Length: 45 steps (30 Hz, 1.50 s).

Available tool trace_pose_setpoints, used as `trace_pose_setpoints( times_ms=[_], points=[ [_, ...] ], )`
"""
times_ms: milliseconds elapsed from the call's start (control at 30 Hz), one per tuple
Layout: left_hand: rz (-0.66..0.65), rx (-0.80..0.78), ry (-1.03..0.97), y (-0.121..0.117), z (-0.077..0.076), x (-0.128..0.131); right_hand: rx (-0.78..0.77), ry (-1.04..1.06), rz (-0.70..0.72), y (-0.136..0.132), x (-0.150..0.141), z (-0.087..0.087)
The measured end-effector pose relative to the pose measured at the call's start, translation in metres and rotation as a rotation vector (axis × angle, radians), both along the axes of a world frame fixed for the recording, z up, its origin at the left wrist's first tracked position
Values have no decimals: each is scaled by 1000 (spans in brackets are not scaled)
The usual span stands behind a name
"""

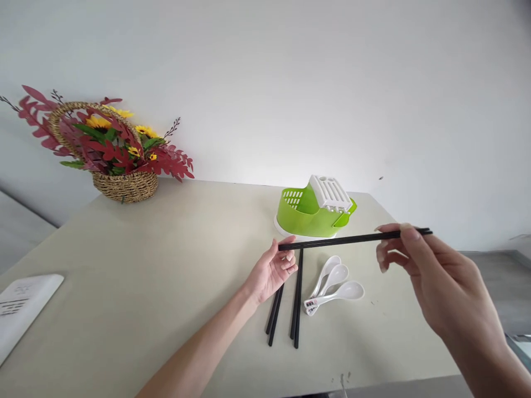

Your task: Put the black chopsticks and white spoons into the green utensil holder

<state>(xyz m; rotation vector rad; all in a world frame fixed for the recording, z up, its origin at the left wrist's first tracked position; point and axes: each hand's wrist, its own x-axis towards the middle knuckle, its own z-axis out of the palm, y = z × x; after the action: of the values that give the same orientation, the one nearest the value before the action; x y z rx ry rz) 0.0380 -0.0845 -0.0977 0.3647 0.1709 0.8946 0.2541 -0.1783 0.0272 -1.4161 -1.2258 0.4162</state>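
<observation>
A pair of black chopsticks is held level above the table between my two hands. My left hand pinches one end between thumb and fingers. Near the other end, my right hand grips the pair between thumb and index finger. Below, two more pairs of black chopsticks lie on the table: the right pair and the left pair, partly hidden by my left hand. Three white spoons lie overlapped to their right. Behind them stands a green utensil holder with a white slotted top.
A woven basket of artificial red leaves and yellow flowers stands at the table's back left. A white object with dark markings lies at the left edge. The pale table meets a white wall behind.
</observation>
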Motion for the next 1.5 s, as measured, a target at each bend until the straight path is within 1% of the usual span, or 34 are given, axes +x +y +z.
trace_pose_setpoints(
  times_ms=[67,100,167,233,333,400,500,633,700,800,900,1000,1200,1300,1500],
  points=[
    [-27,-2,-13,1,1,-1,93,45,35,9,-2,15],
    [-45,-3,-15,1,1,-1,150,33,46,15,-3,24],
    [-67,-8,-6,0,1,0,260,-52,56,29,-4,41],
    [-62,-19,17,0,0,0,343,-145,74,46,-4,56],
    [-35,-48,50,0,-1,1,389,-265,120,76,-2,72],
    [-16,-66,58,1,-2,0,336,-309,144,97,0,75],
    [28,-109,50,3,-4,-1,199,-388,160,129,4,70],
    [90,-181,42,5,-8,-2,25,-517,117,169,6,58],
    [103,-199,43,6,-9,-1,-51,-550,92,184,4,54],
    [121,-213,55,7,-10,-1,-119,-613,60,201,-1,51],
    [134,-221,66,8,-10,0,-173,-688,58,214,-7,49],
    [142,-230,70,8,-10,0,-228,-756,90,226,-11,46],
    [146,-254,70,9,-10,1,-315,-885,122,249,-10,41],
    [146,-255,72,10,-10,1,-348,-912,90,255,-9,38],
    [145,-251,86,10,-11,1,-391,-971,-40,260,-8,34]
  ],
)
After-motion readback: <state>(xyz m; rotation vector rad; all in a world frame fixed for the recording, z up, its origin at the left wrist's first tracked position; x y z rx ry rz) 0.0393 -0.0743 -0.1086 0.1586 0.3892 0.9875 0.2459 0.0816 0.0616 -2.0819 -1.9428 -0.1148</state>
